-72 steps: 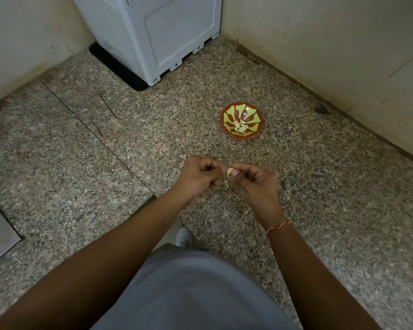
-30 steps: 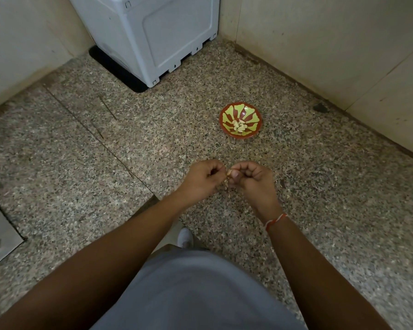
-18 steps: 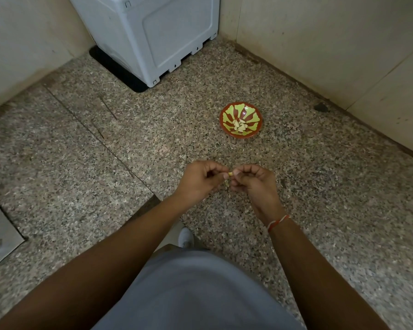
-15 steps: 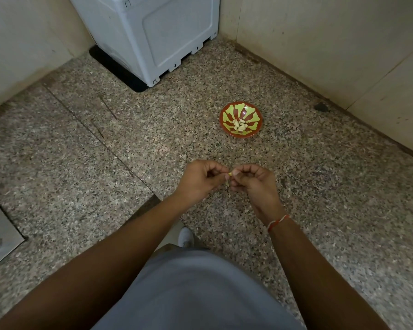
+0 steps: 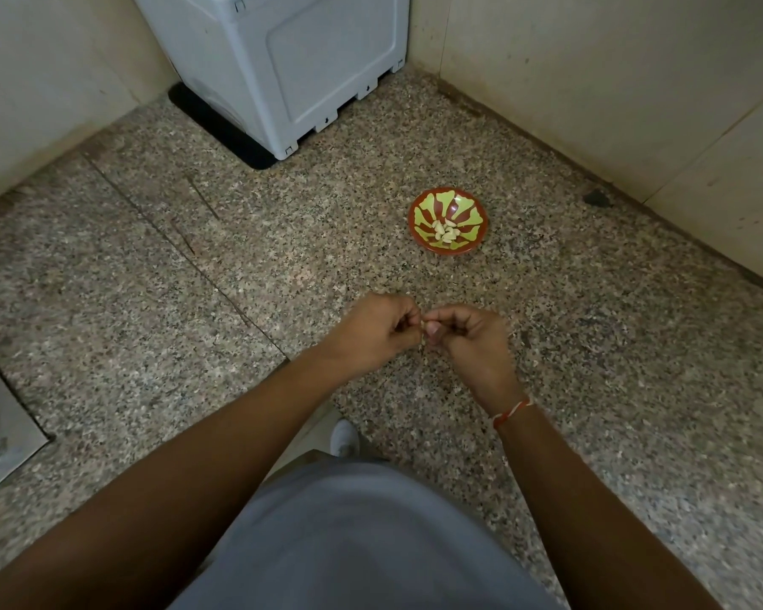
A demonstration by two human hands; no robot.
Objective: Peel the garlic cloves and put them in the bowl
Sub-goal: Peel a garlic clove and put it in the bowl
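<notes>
A garlic clove (image 5: 423, 324) is pinched between the fingertips of the left hand (image 5: 373, 334) and the right hand (image 5: 470, 339); both hands are curled tight around it, knuckles nearly touching, held above the speckled stone floor (image 5: 194, 345). Only a small pale sliver of the clove is visible between the fingers; how much skin remains on it cannot be told.

The bowl (image 5: 421, 211), red with green petal markings, is set on the floor beyond the hands and slightly to the right, well apart from them. A small heap of peeled cloves (image 5: 446, 232) is seen at its centre. Nothing lies between the hands and the bowl.

A grey plastic appliance (image 5: 291, 59) is stood in the far corner against the tiled wall (image 5: 613, 81). A dark spot (image 5: 595, 198) is seen on the floor near the right-hand wall, past the bowl. A metal plate (image 5: 5, 442) is set into the floor at the left edge. A red thread band (image 5: 509, 410) is worn on the right wrist. A white shoe tip (image 5: 343, 437) is visible beneath the forearms, above grey clothing (image 5: 362, 543).
</notes>
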